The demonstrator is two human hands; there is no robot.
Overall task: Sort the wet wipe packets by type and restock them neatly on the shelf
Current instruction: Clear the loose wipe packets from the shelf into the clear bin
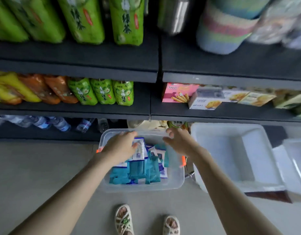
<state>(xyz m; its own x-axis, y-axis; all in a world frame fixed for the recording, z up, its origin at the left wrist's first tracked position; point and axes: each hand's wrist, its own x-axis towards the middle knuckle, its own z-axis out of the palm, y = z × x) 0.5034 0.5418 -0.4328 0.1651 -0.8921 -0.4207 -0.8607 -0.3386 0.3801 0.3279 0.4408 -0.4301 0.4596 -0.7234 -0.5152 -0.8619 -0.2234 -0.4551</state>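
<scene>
A clear plastic bin (173, 184) with orange latches stands on the floor in front of the shelves. Inside lie several wet wipe packets: teal ones (138, 170) toward the near side and white-and-blue ones (139, 150) toward the far side. My left hand (121, 146) reaches into the bin and rests on the white-and-blue packets, its fingers spread over them. My right hand (178, 141) hovers over the bin's far right corner with the fingers loosely apart, holding nothing that I can see.
An empty white tub (231, 150) stands right of the bin, with more clear containers (295, 163) beyond it. Dark shelves (75, 72) hold green tea bottles (102, 92), water bottles (60, 123) and biscuit boxes (204, 100). My sandalled feet (124, 219) stand on the grey floor.
</scene>
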